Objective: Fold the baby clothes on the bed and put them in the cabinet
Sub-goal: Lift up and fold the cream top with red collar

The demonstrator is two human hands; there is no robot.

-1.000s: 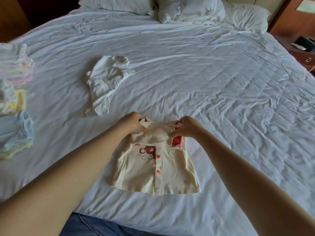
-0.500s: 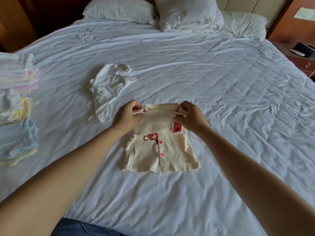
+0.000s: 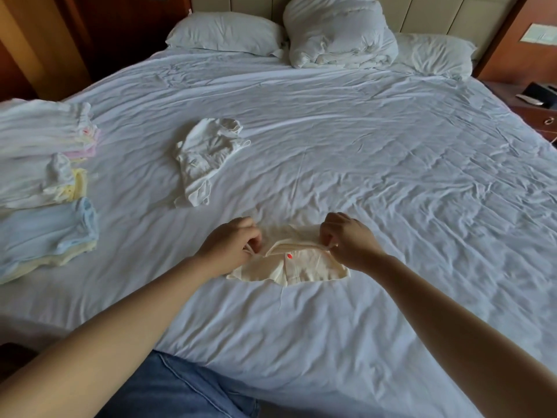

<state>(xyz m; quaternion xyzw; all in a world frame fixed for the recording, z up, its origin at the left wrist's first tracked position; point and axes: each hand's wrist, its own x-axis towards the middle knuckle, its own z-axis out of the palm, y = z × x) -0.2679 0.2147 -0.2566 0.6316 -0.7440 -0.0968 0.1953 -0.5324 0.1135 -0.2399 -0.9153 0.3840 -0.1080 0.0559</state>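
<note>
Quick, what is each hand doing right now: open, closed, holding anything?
Left hand: closed, fingers pinching the cream baby shirt at its left edge.
Right hand: closed, fingers pinching the same shirt's right edge.

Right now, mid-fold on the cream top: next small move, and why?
Probably lower the pinched edge onto the hem and press it flat. The left hand and right hand each pinch the folded-over upper edge of the cream top; only a low strip with one red button shows, so the fold looks nearly closed.
</note>
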